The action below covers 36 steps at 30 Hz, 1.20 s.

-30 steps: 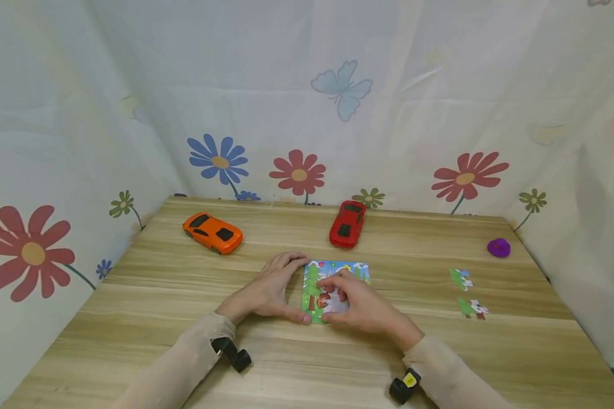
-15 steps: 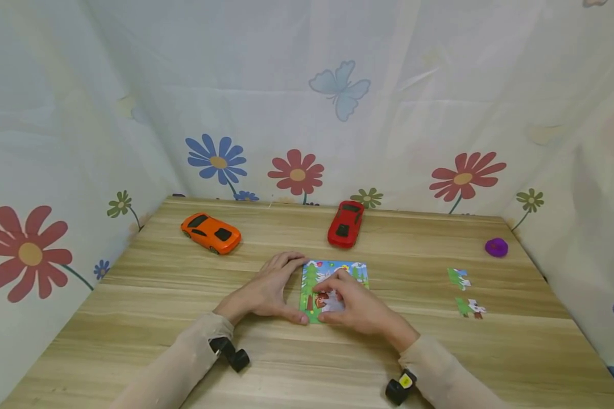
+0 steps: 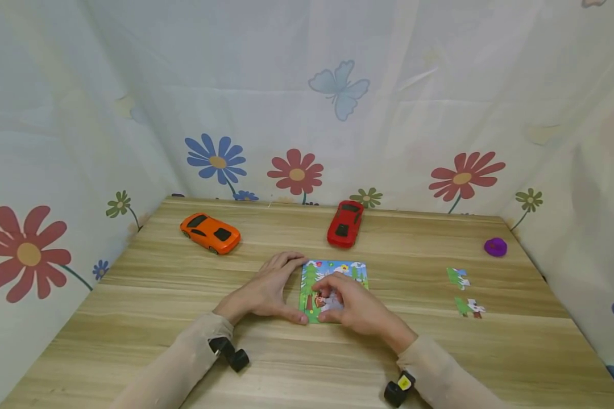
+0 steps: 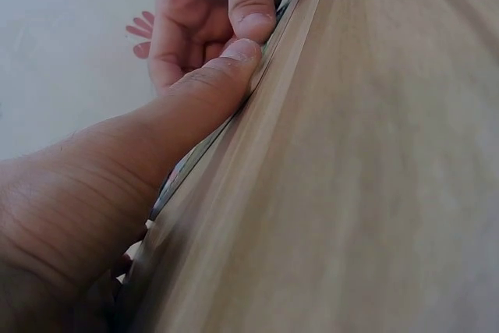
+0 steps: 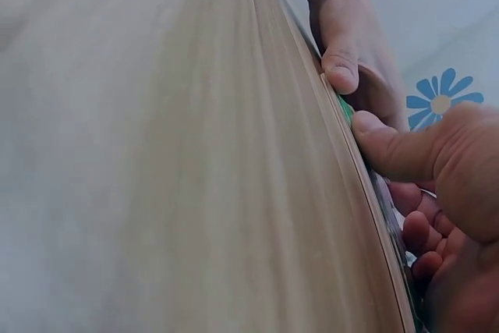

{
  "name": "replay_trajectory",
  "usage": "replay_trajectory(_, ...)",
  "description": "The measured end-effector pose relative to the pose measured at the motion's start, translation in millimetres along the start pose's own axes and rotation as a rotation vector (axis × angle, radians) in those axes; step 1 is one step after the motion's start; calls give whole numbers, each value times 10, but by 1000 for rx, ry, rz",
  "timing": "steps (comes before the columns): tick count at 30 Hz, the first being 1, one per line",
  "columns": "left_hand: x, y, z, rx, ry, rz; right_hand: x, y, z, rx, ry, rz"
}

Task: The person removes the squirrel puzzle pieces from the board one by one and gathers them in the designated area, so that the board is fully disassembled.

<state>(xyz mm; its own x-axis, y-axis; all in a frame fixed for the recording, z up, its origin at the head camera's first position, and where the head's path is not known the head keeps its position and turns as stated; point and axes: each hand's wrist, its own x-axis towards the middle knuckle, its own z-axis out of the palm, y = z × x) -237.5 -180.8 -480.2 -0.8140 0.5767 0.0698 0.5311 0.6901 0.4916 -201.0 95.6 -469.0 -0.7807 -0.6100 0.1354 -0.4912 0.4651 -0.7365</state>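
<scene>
A jigsaw puzzle (image 3: 309, 309) with a colourful picture of trees and animals lies flat on the table (image 3: 286, 369). At its left side rests my left hand (image 3: 266, 289), thumb at the near left corner and forefinger by the far left one. Over the middle of the picture is my right hand (image 3: 355, 304). Its forefinger is bent down onto the picture and its thumb touches near the front edge. In the right wrist view the other right fingers (image 5: 421, 232) are curled. Whether they pinch a piece is hidden. Both thumbs are close together in the left wrist view.
Two loose puzzle pieces, an upper one (image 3: 458, 277) and a lower one (image 3: 469, 307), lie to the right. An orange toy car (image 3: 211, 233) and a red toy car (image 3: 345, 224) stand farther back. A small purple object (image 3: 496, 247) sits near the right edge. Flowered cloth surrounds the table.
The right forefinger has shifted slightly left and bent more over the picture. My left hand keeps its place on the puzzle. The whole view has drifted slightly.
</scene>
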Motion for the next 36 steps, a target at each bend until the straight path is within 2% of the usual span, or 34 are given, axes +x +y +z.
replay_trajectory(7, -4, 14, -13, -11, 1, 3, 12, -3, 31, -20, 38, 8)
replay_trajectory(20, -2, 19, -13, 2, 3, 7, 2, -33, -34, -23, -14, 20)
replay_trajectory(28, 0, 12, -13, 12, 2, 5, 5, -26, -46, -56, -2, -14)
replay_trajectory(36, -1, 30, -21, 11, 2, 5, -2, -49, -79, -39, -1, 16)
